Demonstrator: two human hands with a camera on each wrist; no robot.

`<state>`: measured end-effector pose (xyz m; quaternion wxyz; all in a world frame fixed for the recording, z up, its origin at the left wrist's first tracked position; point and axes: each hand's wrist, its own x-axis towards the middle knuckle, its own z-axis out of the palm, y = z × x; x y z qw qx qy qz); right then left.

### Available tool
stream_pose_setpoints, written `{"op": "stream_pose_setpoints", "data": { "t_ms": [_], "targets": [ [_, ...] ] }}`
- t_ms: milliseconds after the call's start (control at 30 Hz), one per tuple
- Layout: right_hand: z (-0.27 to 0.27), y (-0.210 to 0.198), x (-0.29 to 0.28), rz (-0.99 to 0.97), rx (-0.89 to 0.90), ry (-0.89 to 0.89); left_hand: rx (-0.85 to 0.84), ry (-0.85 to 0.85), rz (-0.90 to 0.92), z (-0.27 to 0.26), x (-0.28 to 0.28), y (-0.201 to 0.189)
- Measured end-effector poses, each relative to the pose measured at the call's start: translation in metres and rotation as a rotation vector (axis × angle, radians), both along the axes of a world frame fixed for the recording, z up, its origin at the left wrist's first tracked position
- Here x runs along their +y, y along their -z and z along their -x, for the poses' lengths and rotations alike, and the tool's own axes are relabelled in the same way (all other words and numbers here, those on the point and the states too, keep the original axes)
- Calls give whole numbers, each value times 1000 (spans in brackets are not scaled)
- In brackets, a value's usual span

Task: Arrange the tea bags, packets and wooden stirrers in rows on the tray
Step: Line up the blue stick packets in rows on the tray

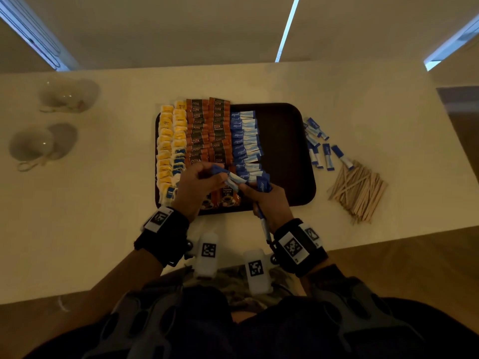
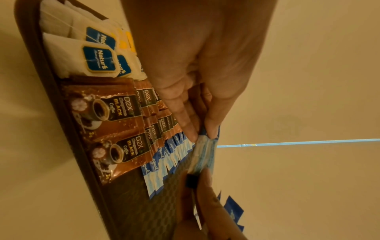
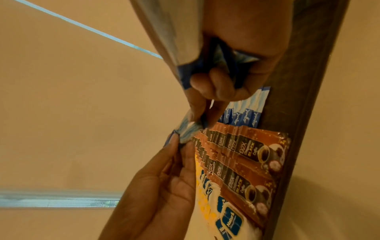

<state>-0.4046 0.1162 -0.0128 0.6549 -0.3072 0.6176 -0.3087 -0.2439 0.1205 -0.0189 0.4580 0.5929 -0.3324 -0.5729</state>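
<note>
At frame centre, the left hand (image 1: 199, 183) pinches a thin blue paper packet (image 1: 229, 176); the right hand (image 1: 269, 200) grips a glossy bundle (image 1: 263, 183) above the dark textured tray (image 1: 285, 151).

Dim room, pale table (image 1: 337, 81), blinds (image 1: 181, 27).

Tray (image 1: 285, 117) on worktop (image 1: 103, 229): tea bags (image 1: 172, 141) leftmost, coffee packets (image 1: 208, 130) beside them, sweetener packets (image 1: 245, 141) next (right part bare). Right of tray: loose packets (image 1: 320, 143), stirrers (image 1: 359, 190) nearer. Two cups (image 1: 49, 125) far left.
</note>
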Motion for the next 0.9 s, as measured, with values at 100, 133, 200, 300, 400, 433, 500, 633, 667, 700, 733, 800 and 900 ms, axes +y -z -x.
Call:
{"op": "stream_pose_setpoints", "data": {
  "t_ms": [100,133,200,300,400,433,500,633,667,700,733,800,900],
  "targets": [
    [3,1,-2,-25,-36,41,12,-5,4,6,1,1],
    [6,2,-3,-22,-38,46,11,1,2,8,1,1],
    [13,4,-7,-18,-26,34,15,9,-19,15,1,0],
    [26,5,-15,-44,18,-9,76,-30,-83,27,1,-2],
    [43,5,-23,-47,37,-67,47,-74,-78,34,0,3],
    [47,6,-25,-49,34,-83,33,-81,-79,37,0,5],
    [54,9,-30,-47,26,-96,-5,-101,-79,44,1,8],
    [63,18,-37,-53,63,-167,-51,-152,-105,51,5,13],
    [66,20,-38,-59,89,-204,-47,-156,-122,49,6,14],
    [69,23,-39,-72,115,-242,-44,-151,-135,48,8,16],
    [72,27,-41,-96,136,-268,-38,-144,-146,46,11,17],
    [76,33,-43,-162,160,-293,-21,-161,-172,41,18,19],
    [80,44,-52,-238,205,-309,-66,-209,-183,30,29,23]
  ]
}}
